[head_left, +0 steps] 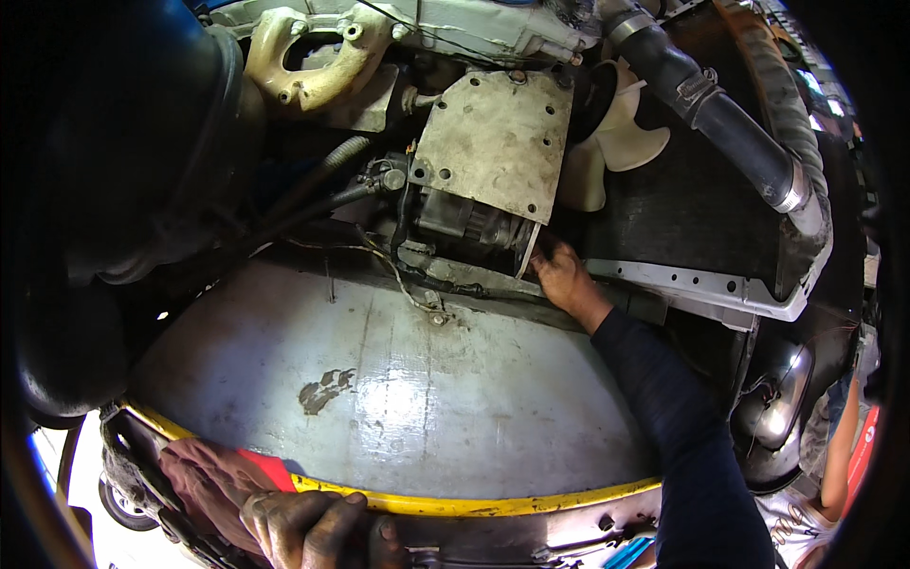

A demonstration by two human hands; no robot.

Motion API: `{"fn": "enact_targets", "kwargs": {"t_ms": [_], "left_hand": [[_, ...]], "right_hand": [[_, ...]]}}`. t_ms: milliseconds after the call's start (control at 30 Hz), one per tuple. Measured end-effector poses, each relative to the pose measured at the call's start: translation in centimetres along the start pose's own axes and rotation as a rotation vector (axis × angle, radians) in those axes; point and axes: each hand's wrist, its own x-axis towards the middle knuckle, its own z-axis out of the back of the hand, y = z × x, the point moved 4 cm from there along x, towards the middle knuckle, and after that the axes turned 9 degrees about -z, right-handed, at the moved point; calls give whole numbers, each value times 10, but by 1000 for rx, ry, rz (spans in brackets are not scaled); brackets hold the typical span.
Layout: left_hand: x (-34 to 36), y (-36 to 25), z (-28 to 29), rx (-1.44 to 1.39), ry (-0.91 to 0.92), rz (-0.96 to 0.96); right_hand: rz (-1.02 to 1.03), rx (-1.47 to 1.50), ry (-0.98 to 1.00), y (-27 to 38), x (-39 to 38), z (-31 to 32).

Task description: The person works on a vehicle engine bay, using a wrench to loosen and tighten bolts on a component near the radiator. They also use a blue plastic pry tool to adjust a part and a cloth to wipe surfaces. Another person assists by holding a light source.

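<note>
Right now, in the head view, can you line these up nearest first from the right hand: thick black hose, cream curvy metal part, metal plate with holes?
From the right hand:
1. Metal plate with holes, just up-left.
2. Thick black hose, up-right.
3. Cream curvy metal part, far upper left.

One left hand [308, 526], one right hand [561, 277]: that makes two.
There is one flat metal plate [493, 142], one creamy fan [633, 142], one fat black hose [741, 140], one crumpled cloth [209, 479], one yellow strip [493, 505] and one car wheel [131, 519].
</note>
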Motion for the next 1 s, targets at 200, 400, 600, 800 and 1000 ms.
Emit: {"fn": "enact_targets", "kwargs": {"t_ms": [200,400,600,800,1000], "left_hand": [[0,1,1,-26,-5,5],[-1,1,1,-16,-4,8],[1,0,0,-15,-14,6],[2,-1,0,6,-19,-14],[-1,0,0,-4,-22,-1]], "right_hand": [[112,129,-65,-3,-1,-4],[-394,560,295,-32,7,-20],[-152,176,259,-28,6,-8],[234,-418,128,-10,9,8],[259,-54,-182,-9,7,8]]}}
